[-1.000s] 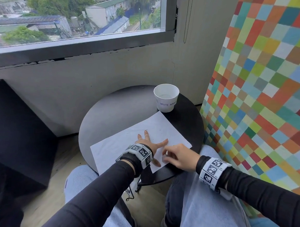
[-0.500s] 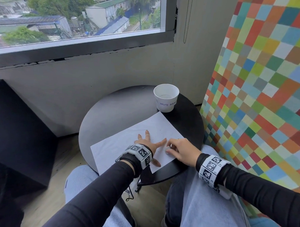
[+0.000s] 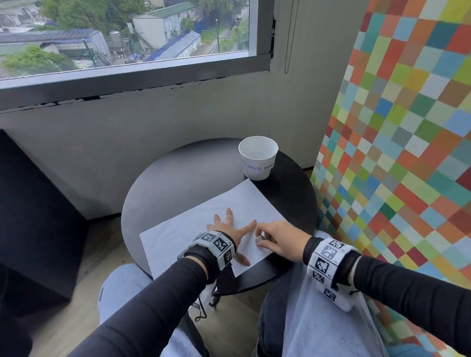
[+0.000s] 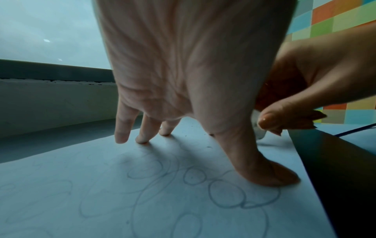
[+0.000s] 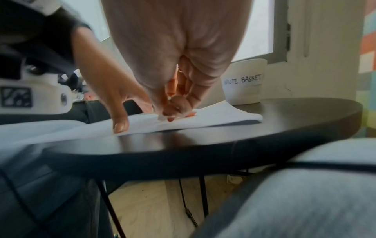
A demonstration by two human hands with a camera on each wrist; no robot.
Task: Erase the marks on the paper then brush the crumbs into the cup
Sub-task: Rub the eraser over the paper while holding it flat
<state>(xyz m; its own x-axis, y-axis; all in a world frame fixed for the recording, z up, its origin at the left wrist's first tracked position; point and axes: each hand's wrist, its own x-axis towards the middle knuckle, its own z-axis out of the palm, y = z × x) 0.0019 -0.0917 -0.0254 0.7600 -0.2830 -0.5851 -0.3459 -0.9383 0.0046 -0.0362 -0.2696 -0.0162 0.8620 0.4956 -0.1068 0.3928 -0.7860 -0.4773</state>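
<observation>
A white sheet of paper lies on the round dark table. Faint pencil loops cover the paper under my left hand, which presses flat on it with fingers spread. My right hand is at the sheet's near right corner, just right of the left thumb. Its fingertips pinch a small white eraser down on the paper. A few dark specks lie on the sheet. A white cup labelled "WASTE BASKET" stands upright at the paper's far corner.
The table's near edge sits just above my knees. A wall of coloured squares stands close on the right, and a grey wall with a window behind. A black box sits on the floor at left.
My right hand has slid a little forward and right over the paper's corner, then back left towards the left thumb. The left hand, paper and cup have stayed put.
</observation>
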